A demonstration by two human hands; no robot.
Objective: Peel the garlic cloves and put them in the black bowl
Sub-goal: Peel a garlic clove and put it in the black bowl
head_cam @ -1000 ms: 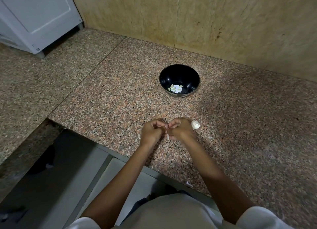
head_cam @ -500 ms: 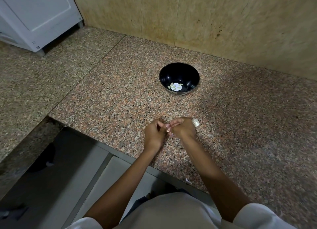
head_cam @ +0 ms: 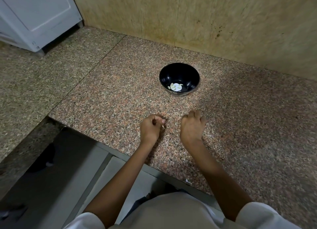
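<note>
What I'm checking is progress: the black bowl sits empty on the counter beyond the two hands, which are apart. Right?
No. The head view shows the black bowl is not empty: pale peeled garlic cloves lie in its bottom. It does sit on the counter beyond the left hand, which pinches a pale sliver, and the right hand, which are apart.

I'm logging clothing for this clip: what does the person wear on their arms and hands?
The left hand and right hand are bare: no gloves, rings or watch visible. Forearms are uncovered. The left sleeve and right sleeve are short and white, ending near the elbows.
</note>
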